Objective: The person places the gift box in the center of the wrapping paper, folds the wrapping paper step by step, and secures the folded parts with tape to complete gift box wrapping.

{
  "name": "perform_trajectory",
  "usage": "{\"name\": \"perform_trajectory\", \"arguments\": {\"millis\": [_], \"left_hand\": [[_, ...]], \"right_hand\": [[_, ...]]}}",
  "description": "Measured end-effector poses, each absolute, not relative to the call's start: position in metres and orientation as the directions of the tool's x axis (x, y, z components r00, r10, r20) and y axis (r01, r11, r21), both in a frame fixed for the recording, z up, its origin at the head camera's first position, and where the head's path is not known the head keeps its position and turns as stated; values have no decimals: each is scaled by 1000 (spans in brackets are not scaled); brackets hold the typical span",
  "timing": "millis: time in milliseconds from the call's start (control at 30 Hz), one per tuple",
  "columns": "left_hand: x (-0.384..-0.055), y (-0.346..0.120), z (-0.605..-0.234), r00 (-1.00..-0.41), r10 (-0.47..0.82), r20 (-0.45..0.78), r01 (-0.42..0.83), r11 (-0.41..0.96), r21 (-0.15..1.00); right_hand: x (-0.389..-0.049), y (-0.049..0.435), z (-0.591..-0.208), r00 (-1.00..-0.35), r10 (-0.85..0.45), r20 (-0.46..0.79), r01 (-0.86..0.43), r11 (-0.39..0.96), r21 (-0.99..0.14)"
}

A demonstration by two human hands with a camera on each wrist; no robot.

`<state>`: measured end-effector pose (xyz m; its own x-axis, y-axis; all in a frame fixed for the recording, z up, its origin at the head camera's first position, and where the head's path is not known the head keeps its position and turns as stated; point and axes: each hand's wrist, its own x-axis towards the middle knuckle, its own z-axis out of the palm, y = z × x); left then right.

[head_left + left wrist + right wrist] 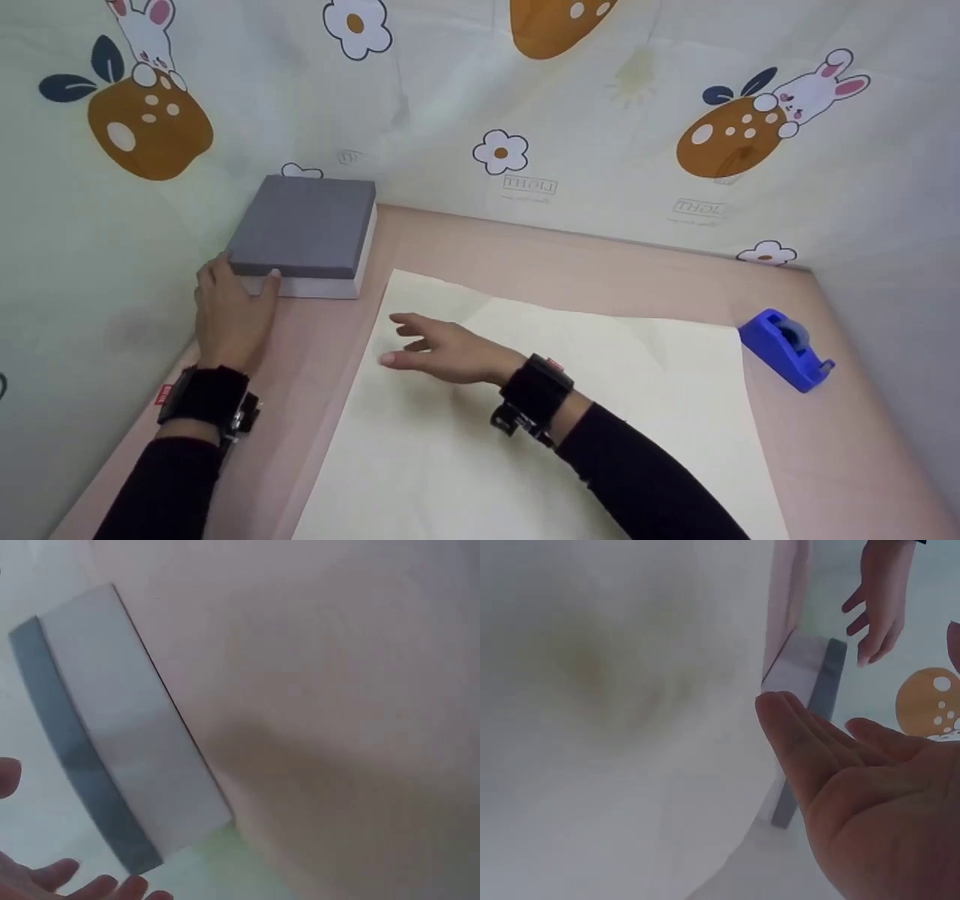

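A flat box (304, 225) with a grey lid and white sides sits at the back left of the table. Beside its near left corner is my left hand (236, 315), thumb and fingers spread. In the right wrist view a small gap shows between that hand (885, 604) and the box (826, 679). My right hand (442, 351) hovers over the left part of a large cream paper sheet (600, 390), fingers loosely extended and holding nothing. The left wrist view shows the box's white side (135, 720) and some left fingertips (97, 887) close to its lower end.
A blue tape dispenser (784, 351) stands at the right, by the far right corner of the sheet. Patterned cloth (450, 97) with rabbits and flowers hangs behind and at the sides of the pink table (525, 244).
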<state>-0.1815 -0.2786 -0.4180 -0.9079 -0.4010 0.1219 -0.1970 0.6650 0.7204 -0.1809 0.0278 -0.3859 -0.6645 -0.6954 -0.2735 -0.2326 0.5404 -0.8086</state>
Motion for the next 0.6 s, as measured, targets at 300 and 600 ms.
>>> {"name": "perform_trajectory", "arguments": {"millis": [300,600], "left_hand": [[-207,-306,-418,-863,-482,-154,-302,246,921],[-210,-302,-430,-801,-559,-215,-320,97,942]], "right_hand": [[-190,-41,-402,-747,-602,-283,138,276,-951],[-204,-84,-419,-852,-402,-336,336,73,-939]]}}
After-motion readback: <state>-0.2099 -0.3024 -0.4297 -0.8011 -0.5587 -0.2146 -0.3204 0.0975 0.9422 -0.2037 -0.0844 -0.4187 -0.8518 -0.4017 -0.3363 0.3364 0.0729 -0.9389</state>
